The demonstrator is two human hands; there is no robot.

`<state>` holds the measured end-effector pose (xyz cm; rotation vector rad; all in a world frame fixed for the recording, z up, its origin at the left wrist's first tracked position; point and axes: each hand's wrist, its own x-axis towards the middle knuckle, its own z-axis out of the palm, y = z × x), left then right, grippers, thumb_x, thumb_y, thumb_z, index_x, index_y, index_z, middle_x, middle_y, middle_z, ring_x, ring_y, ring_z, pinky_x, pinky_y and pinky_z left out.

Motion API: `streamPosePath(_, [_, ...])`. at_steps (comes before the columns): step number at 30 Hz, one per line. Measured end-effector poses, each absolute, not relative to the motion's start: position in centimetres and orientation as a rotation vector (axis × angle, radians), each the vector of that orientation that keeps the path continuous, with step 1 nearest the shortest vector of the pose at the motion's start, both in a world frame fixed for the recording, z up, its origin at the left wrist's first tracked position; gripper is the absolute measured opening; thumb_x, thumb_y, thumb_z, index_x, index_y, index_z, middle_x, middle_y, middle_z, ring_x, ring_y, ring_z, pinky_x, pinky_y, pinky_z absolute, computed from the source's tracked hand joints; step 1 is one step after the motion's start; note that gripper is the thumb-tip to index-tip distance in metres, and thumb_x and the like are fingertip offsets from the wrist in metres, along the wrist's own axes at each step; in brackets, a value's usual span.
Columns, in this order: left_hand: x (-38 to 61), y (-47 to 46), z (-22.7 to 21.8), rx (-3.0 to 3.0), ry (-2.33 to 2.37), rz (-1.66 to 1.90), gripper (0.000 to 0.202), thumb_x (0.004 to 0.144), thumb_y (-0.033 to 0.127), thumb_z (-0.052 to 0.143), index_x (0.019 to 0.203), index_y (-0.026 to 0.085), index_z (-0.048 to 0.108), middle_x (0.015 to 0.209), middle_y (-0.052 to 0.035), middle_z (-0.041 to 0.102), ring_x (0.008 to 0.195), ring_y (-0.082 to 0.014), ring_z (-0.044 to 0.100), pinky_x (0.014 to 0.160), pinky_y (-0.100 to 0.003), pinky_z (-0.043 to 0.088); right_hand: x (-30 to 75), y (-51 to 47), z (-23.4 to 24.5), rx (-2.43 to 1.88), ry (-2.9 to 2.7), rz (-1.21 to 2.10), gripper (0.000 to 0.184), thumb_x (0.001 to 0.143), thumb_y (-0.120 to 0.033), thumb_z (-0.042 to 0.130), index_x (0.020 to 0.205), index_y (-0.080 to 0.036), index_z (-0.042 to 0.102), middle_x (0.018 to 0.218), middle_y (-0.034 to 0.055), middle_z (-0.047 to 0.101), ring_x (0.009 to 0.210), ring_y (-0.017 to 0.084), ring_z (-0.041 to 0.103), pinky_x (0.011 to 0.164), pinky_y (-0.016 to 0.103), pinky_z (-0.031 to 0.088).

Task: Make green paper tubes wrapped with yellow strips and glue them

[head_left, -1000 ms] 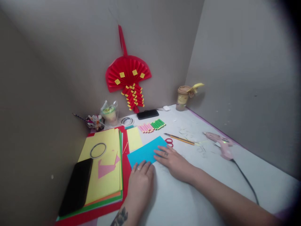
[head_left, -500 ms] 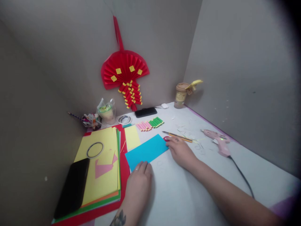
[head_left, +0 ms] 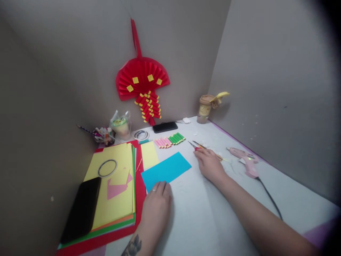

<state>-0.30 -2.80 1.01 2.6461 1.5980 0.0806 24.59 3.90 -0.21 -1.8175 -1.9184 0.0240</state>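
A blue paper sheet [head_left: 167, 170] lies flat on the white table. My left hand [head_left: 158, 204] rests with its fingers laid on the sheet's near edge, gripping nothing. Beyond the sheet's right end, my right hand [head_left: 210, 164] is closed on red-handled scissors [head_left: 196, 148]. Their pointed blade sticks out toward the far left, while most of the handle is hidden by the fingers. Just past that hand lies a slim pencil-like tool [head_left: 199, 144], partly covered. Pink paper rolls [head_left: 163, 143] and green paper rolls [head_left: 177, 138] with yellow ends sit in rows behind the sheet.
Stacked coloured paper [head_left: 117, 206] is at left, bearing a black phone-like slab [head_left: 82, 209] and a tape ring [head_left: 107, 168]. A pink glue gun [head_left: 246, 160] with a cord lies right. Behind stand a cup [head_left: 204, 108] and dark phone [head_left: 165, 127]. A red fan [head_left: 144, 76] hangs above.
My right hand has shifted right, off the blue sheet's end, with the scissors now in its fingers and their blade showing. My left hand stays at the sheet's near edge.
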Motion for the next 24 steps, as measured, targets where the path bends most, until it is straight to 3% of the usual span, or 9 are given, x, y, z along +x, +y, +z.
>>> streamPosePath(3, [-0.2, -2.8, 0.9, 2.631, 1.614, 0.076, 0.039, 0.089, 0.013, 0.038, 0.125, 0.015, 0.054, 0.127, -0.0111, 0.057, 0.118, -0.0272, 0.05, 0.093, -0.041, 0.045, 21.9, 2.3, 0.6, -1.379, -2.178, 0.277, 0.033, 0.087, -0.013, 0.044, 0.109, -0.021, 0.067, 0.105, 0.0094, 0.065, 0.101, 0.022, 0.054, 0.091, 0.039, 0.044])
streamPosePath(7, [-0.2, -2.6, 0.6, 2.623, 1.626, 0.082, 0.04, 0.089, 0.016, 0.039, 0.127, 0.017, 0.052, 0.127, -0.0108, 0.057, 0.117, -0.0267, 0.05, 0.091, -0.043, 0.045, 18.3, 0.0, 1.0, -1.159, -2.432, 0.463, 0.036, 0.086, -0.017, 0.049, 0.119, -0.023, 0.06, 0.12, 0.0081, 0.061, 0.113, 0.023, 0.049, 0.096, 0.041, 0.041])
streamPosePath(11, [-0.1, -2.7, 0.5, 2.624, 1.645, 0.063, 0.04, 0.089, 0.018, 0.041, 0.128, 0.019, 0.052, 0.127, -0.0111, 0.057, 0.117, -0.027, 0.05, 0.088, -0.043, 0.046, 17.2, -0.8, 0.4, -1.297, -2.496, 0.451, 0.043, 0.084, -0.023, 0.053, 0.127, -0.024, 0.054, 0.133, 0.0078, 0.053, 0.122, 0.028, 0.043, 0.1, 0.047, 0.036])
streamPosePath(19, [0.5, -3.2, 2.6, 2.578, 1.783, -0.114, 0.035, 0.085, 0.024, 0.051, 0.117, 0.014, 0.061, 0.129, -0.0142, 0.054, 0.109, -0.0305, 0.052, 0.082, -0.044, 0.045, 18.3, -0.2, 0.5, -1.69, -2.41, 0.184, 0.028, 0.087, -0.029, 0.051, 0.11, -0.024, 0.067, 0.131, 0.0093, 0.055, 0.123, 0.035, 0.043, 0.098, 0.056, 0.032])
streamPosePath(24, [-0.1, -3.1, 4.2, 2.553, 1.8, -0.216, 0.026, 0.084, 0.027, 0.051, 0.09, 0.012, 0.073, 0.1, -0.0157, 0.065, 0.098, -0.0301, 0.054, 0.075, -0.04, 0.041, 20.3, 1.0, 0.9, -1.915, -2.325, 0.067, 0.026, 0.088, -0.029, 0.049, 0.098, -0.024, 0.072, 0.125, 0.0085, 0.06, 0.12, 0.035, 0.045, 0.096, 0.056, 0.033])
